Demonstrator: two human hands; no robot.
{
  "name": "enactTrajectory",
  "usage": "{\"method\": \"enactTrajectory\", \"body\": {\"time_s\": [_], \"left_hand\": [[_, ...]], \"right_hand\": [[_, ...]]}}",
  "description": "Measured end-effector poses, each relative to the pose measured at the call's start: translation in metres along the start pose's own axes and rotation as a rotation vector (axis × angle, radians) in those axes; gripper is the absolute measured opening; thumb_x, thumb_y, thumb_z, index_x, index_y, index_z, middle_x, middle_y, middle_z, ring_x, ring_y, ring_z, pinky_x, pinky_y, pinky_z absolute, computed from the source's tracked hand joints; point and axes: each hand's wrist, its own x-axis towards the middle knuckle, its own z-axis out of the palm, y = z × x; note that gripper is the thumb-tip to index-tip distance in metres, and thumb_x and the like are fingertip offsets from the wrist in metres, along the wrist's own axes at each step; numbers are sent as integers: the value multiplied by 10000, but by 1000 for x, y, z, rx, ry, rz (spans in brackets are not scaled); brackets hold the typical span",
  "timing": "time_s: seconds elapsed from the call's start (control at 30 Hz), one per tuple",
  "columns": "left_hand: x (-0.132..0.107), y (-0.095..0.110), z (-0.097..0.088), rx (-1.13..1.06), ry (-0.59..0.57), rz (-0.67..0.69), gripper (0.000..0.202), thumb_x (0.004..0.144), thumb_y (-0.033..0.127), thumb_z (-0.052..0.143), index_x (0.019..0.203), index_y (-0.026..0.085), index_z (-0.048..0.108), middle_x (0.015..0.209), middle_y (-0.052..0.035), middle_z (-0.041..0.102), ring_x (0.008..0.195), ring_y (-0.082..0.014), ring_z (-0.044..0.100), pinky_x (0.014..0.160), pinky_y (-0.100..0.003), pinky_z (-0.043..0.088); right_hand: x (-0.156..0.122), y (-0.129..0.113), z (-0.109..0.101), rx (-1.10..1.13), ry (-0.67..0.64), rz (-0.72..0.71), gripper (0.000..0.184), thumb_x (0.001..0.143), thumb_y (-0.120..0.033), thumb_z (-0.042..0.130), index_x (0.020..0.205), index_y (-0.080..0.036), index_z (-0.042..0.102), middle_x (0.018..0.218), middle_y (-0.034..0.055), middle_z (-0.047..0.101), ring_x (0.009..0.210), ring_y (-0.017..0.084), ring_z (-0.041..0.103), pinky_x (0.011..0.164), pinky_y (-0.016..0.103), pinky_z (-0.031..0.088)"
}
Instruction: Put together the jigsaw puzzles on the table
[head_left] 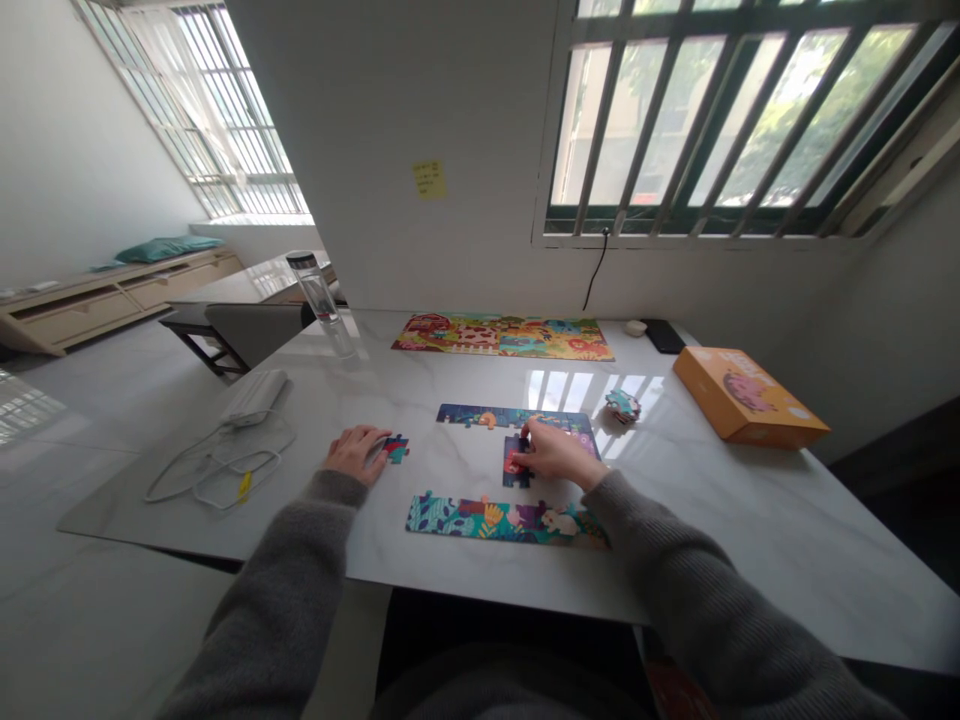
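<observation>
Our right grip (559,452) is closed down on a dark jigsaw piece (515,478), with the fingertips pressed on its top. That piece lies to the left of the right wrist, just below the upper puzzle strip (517,416), and its long axis appears to run toward us, crosswise to the strip. The lower puzzle strip (506,521) lies nearer us, parallel to the upper one, with bare counter between them. Our left grip (356,453) is curled, its fingertips against a small red-and-blue jigsaw piece (396,449), but we cannot tell whether it holds that piece. The right grip is the nearer to the strips; the left stays off to their left. Beyond the upper strip's right end sits a small heap of loose pieces (622,405). An assembled jigsaw (502,337) lies along the far edge of the white marble counter (720,540), and an orange box (750,396) rests at the right.
</observation>
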Motion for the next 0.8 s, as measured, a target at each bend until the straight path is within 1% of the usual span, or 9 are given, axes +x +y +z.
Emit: {"method": "enactTrajectory", "body": {"time_s": [0.07,0.2,0.27,0.4,0.5,0.6,0.7,0.73,0.8], "left_hand": [[0,2,-1,6,8,-9,354,879,349,505,1186,254,655,1166,-64,640,1082,-277,563,938,-396,425],[-1,6,-5,-6,-7,-8,351,885,357,505,1187,256,650,1174,-62,635,1091,-279,557,950,-397,426],[-1,8,-7,-11,-10,-9,351,886,356,503,1187,252,650,1171,-66,636,1088,-279,555,955,-402,426],[-1,10,-9,-15,-11,-14,347,887,355,501,1176,243,658,1173,-75,638,1082,-283,553,955,-420,433],[-1,11,-12,-48,-4,-29,325,874,348,520,1145,256,673,1161,-68,644,1082,-278,560,972,-427,442],[0,15,-18,-177,50,-17,310,876,337,507,1113,236,681,1141,-73,648,1101,-266,570,1022,-434,445],[1,30,-24,-381,109,9,312,901,364,483,1098,208,666,1115,-82,662,1110,-256,591,1009,-422,480],[2,38,-25,-456,91,16,311,903,376,488,1098,202,658,1100,-81,673,1083,-249,612,976,-407,502],[5,59,-26,-620,-11,25,317,911,384,492,1114,194,644,1024,-69,703,973,-220,665,897,-367,534]], "right_hand": [[2,3,1,66,-11,-2,376,804,-407,728,1046,-192,536,929,74,679,812,223,634,605,265,362],[1,9,6,146,76,-81,387,758,-337,759,996,-196,489,957,61,641,790,195,601,617,258,369],[0,11,9,179,104,-117,368,765,-316,750,983,-205,475,930,42,627,770,185,589,618,257,368],[-3,14,13,239,120,-148,321,801,-287,705,1005,-224,465,796,-9,598,681,170,556,583,254,342],[-4,16,15,293,147,-158,285,806,-247,672,1005,-225,469,779,-18,588,670,164,548,585,255,344],[-2,18,16,386,186,-183,222,815,-211,615,985,-220,473,804,-18,583,670,151,532,604,259,365],[1,20,16,537,208,-220,172,818,-208,573,960,-216,475,833,-19,569,654,132,502,607,261,386],[2,21,17,587,209,-228,163,817,-214,568,953,-215,477,829,-22,560,647,128,491,600,260,388],[4,21,17,677,205,-246,162,814,-235,575,944,-213,481,810,-28,544,646,124,479,587,257,391]]}}
